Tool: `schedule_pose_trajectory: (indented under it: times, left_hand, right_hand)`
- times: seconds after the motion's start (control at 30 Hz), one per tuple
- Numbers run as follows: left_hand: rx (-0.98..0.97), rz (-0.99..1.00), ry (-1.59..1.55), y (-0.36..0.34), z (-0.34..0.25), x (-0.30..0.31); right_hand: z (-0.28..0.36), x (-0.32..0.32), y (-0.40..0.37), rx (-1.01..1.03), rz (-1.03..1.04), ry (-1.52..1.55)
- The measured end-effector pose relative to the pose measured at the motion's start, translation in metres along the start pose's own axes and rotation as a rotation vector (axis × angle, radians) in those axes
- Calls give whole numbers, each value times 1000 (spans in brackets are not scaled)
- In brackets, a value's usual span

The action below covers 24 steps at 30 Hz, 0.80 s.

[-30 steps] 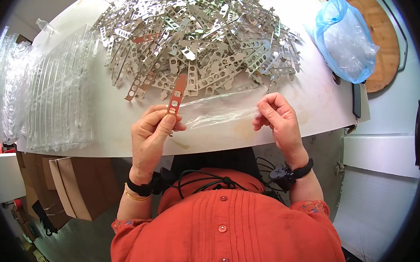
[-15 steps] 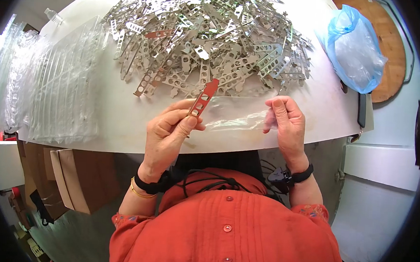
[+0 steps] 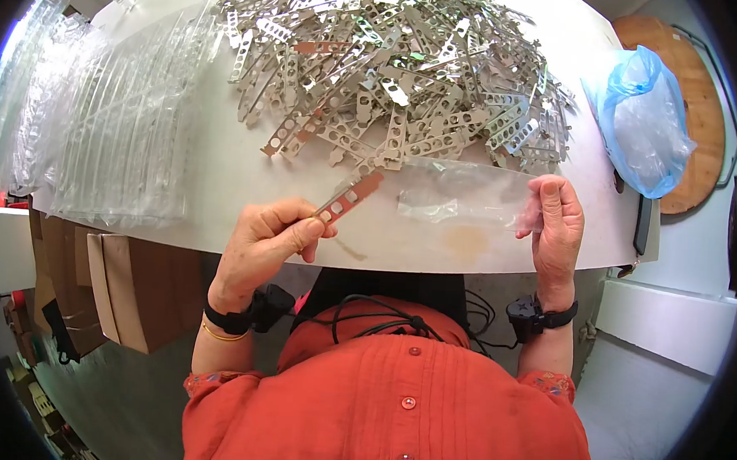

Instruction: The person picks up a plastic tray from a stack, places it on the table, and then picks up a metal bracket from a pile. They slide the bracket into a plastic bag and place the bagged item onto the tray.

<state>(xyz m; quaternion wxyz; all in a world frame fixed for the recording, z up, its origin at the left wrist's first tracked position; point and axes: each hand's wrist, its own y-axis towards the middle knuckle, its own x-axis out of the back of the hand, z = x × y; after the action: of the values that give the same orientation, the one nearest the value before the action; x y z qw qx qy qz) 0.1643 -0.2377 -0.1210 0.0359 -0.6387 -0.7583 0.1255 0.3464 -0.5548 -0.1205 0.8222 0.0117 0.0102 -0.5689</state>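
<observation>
My left hand (image 3: 272, 242) pinches the lower end of a thin metal bracket (image 3: 349, 199) with a row of square-like holes, tilted up to the right and reflecting red. In my right hand (image 3: 556, 219) is one end of a clear plastic bag (image 3: 462, 195), stretched out flat toward the left. The bag's far end lies a little beyond the bracket's tip, apart from it. Behind both, a big heap of similar metal brackets (image 3: 401, 82) covers the back of the white table (image 3: 304, 185).
Rows of clear plastic sleeves (image 3: 128, 126) stand at the left of the table. A blue plastic bag (image 3: 641, 119) with clear plastic inside sits at the right edge, near a round wooden board (image 3: 703, 123). Below on the left is a cardboard box (image 3: 144, 289).
My hands have moved apart, the left one to the left with the bracket and the right one to the right with the clear bag. The bracket now tilts lower. The view has shifted slightly.
</observation>
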Motion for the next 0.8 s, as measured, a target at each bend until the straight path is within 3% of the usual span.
schedule_pose_trajectory:
  times: [0.53,0.8]
  left_hand:
    - [131,221,201,6,-12,-15]
    - [98,249,171,10,20,-24]
  right_hand:
    - [5,-27,-3,-21,255,-86]
    - [2,-41,-10,-102,370,-81]
